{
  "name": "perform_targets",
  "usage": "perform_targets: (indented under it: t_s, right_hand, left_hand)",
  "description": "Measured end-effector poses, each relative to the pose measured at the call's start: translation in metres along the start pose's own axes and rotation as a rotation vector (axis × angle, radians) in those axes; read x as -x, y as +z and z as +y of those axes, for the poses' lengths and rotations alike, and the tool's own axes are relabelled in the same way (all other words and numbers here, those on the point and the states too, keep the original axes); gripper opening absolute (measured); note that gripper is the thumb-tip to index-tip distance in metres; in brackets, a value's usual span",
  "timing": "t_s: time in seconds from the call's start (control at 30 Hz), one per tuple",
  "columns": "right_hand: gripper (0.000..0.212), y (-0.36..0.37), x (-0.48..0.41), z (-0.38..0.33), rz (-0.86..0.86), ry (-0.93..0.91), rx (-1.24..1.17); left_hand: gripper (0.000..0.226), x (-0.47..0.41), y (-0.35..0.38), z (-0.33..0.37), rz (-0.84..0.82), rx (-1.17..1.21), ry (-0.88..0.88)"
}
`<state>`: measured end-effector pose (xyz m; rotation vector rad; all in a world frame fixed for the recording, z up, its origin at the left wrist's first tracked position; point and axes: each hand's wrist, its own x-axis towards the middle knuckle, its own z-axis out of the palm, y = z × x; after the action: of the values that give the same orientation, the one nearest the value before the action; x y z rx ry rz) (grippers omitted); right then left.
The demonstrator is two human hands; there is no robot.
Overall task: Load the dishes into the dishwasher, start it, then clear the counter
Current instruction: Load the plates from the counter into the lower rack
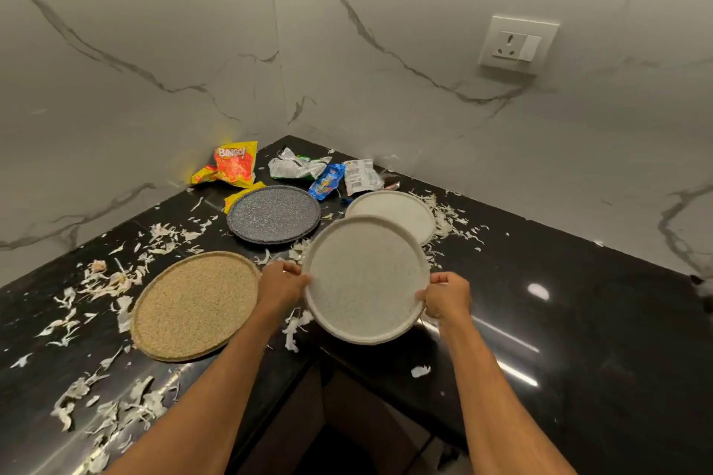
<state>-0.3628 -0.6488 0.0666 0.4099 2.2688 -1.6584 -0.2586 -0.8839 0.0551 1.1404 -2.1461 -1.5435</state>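
Observation:
A white speckled plate (365, 280) is lifted and tilted above the black counter (578, 320). My left hand (283, 283) grips its left rim and my right hand (447, 299) grips its right rim. Behind it a second white plate (401, 210) lies flat on the counter, partly hidden by the held one. A dark grey plate (274, 214) lies further left toward the corner. A tan plate (195, 307) lies flat to the left of my left hand.
Pale vegetable peelings (112, 281) are scattered over the counter. Snack wrappers lie in the corner: a yellow-red one (231, 166), a silver one (295, 166), a blue one (327, 181) and a white one (360, 175). A wall socket (517, 46) sits on the marble wall.

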Motion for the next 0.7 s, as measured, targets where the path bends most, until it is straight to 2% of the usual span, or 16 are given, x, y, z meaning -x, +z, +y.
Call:
perform_targets:
  t_s: [0.17, 0.47, 0.7]
  right_hand:
    - [0.033, -0.041, 0.042, 0.014, 0.087, -0.014, -0.106]
    - [0.026, -0.129, 0.126, 0.079, 0.330, 0.022, -0.166]
    - [0.025, -0.206, 0.190, 0.143, 0.435, 0.049, -0.205]
  left_hand:
    - [0.019, 0.037, 0.008, 0.003, -0.174, -0.008, 0.146]
    - [0.011, 0.122, 0.044, -0.003, -0.417, -0.041, 0.219]
    - [0.008, 0.200, 0.084, -0.008, -0.587, -0.120, 0.253]
